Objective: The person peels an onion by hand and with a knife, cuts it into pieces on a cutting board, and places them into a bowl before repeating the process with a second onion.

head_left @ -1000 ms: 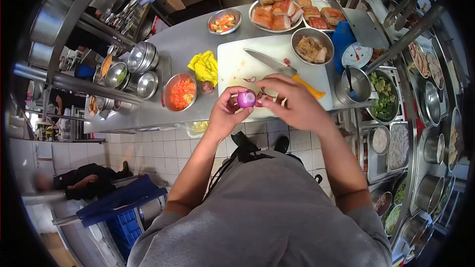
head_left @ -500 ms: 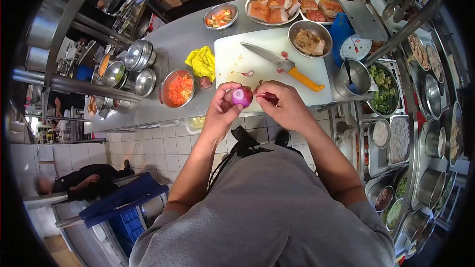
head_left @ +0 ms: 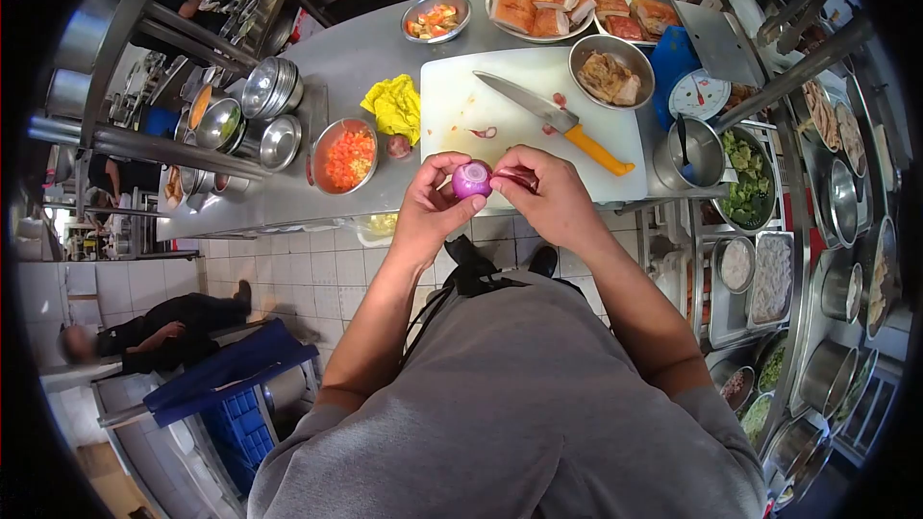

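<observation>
My left hand (head_left: 429, 204) is closed around a red onion (head_left: 471, 179), whose cut, ringed end faces up. Close against the onion's right side, my right hand (head_left: 550, 194) pinches a dark red piece of onion skin (head_left: 520, 178). Both hands are in the air over the near edge of a white cutting board (head_left: 444, 86). On the board lies a chef's knife (head_left: 527, 101) with a yellow-orange handle, and onion scraps (head_left: 483, 133) are scattered near it. Whatever the fingertips touch behind the onion is hidden.
Left of the board are a yellow cloth (head_left: 392, 106), a small red onion (head_left: 399, 145) and a bowl of diced tomato (head_left: 348, 159). Behind stand a plate of pork slabs (head_left: 543, 8) and a bowl of cooked meat (head_left: 609, 77). Right is a scale (head_left: 696, 94). A person (head_left: 168, 332) is far left.
The onion has turned slightly in my left hand and come upward. My right hand has moved left, closer to the onion, still pinching skin. The view has shifted a little.
</observation>
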A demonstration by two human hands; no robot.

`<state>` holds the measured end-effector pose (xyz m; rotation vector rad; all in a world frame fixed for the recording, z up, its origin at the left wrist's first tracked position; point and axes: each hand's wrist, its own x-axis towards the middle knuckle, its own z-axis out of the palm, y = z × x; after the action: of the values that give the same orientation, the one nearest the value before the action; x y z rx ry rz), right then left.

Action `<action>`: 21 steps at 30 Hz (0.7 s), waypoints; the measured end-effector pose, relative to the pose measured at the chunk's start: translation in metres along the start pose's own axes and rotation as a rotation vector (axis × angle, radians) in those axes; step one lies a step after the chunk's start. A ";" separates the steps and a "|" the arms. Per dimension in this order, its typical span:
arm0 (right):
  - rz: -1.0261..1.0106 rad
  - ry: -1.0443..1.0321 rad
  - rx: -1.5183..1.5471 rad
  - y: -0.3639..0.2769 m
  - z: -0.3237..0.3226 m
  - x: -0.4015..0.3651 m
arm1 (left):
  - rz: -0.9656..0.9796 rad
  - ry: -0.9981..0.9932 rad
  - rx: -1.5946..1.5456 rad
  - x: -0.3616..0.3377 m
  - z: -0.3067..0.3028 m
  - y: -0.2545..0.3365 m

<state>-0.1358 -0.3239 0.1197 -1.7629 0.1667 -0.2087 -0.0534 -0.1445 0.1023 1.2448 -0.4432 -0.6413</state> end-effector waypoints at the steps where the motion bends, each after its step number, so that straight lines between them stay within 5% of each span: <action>1: -0.004 -0.009 0.071 0.002 0.000 0.001 | 0.003 -0.009 0.002 0.000 0.000 0.001; 15: -0.065 0.067 -0.175 0.004 0.003 0.000 | -0.022 -0.106 0.005 0.005 0.000 -0.003; 21: 0.025 -0.042 0.022 0.012 -0.005 0.005 | -0.276 -0.151 -0.463 0.005 -0.002 -0.001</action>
<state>-0.1319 -0.3326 0.1093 -1.7412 0.1560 -0.1550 -0.0488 -0.1468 0.1008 0.8224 -0.2270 -1.0149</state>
